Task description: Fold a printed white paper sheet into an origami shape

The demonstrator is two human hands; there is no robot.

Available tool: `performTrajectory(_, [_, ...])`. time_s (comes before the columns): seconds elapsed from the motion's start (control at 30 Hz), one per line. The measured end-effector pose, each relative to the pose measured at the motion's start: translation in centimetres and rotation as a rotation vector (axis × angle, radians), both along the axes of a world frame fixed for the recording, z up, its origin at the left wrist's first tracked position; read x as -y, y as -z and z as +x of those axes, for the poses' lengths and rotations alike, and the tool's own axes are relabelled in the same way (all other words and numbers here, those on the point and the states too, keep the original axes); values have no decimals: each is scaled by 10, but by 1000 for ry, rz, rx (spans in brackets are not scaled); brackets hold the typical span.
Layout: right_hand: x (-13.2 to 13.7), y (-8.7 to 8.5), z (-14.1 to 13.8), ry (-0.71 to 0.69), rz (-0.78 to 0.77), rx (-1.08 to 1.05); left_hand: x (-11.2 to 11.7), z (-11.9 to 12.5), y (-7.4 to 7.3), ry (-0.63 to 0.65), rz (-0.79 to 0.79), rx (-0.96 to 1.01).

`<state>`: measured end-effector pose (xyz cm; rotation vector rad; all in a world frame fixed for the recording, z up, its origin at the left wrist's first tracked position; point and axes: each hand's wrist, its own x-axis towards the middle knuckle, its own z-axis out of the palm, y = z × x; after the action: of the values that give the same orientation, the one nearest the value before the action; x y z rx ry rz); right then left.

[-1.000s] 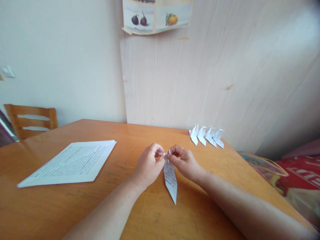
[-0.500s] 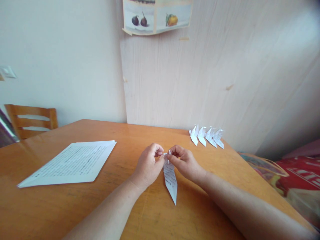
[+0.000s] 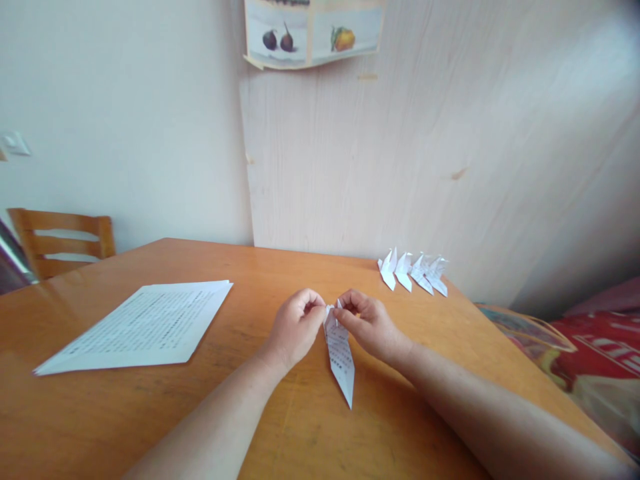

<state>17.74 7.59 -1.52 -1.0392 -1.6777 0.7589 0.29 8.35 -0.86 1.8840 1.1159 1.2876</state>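
Note:
A folded paper crane (image 3: 341,357) of white printed paper is held between my two hands above the wooden table (image 3: 280,427), one long pointed wing hanging toward me. My left hand (image 3: 296,327) is closed, thumb and forefinger pinching the left tip of the paper's upper end. With thumb and bent fingers, my right hand (image 3: 370,325) pinches the upper right part, where a narrow point sticks up. My fingers hide part of the upper folds. Several finished paper cranes (image 3: 404,272) stand in a row at the table's far right edge.
A stack of printed paper sheets (image 3: 145,327) lies on the table at the left. Behind it stands a wooden chair (image 3: 67,233). The wall (image 3: 350,167) with a fruit poster (image 3: 313,37) borders the far edge. Red bags (image 3: 600,347) sit beyond the right edge.
My left hand has shifted slightly left, its thumb and forefinger now pressed together at the paper's tip. The right hand and the hanging wing stay almost the same.

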Motion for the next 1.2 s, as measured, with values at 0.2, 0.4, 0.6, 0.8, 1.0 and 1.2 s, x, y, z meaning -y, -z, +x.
performTrajectory(0.2, [1,-1,-1,1,17,2,3,1,-6,76,-221,173])
performTrajectory(0.4, [2,-1,-1,-2,0,6,4,3,-5,94,-241,196])
performTrajectory(0.6, [2,0,0,11,2,12,2,3,-1,91,-200,148])
performTrajectory(0.8, [1,-2,0,1,9,19,-1,0,2,30,-15,-36])
performTrajectory(1.0, [0,-1,1,25,25,38,0,-2,0,-74,253,-284])
performTrajectory(1.2, [-1,1,1,29,25,45,2,0,1,-105,304,-336])
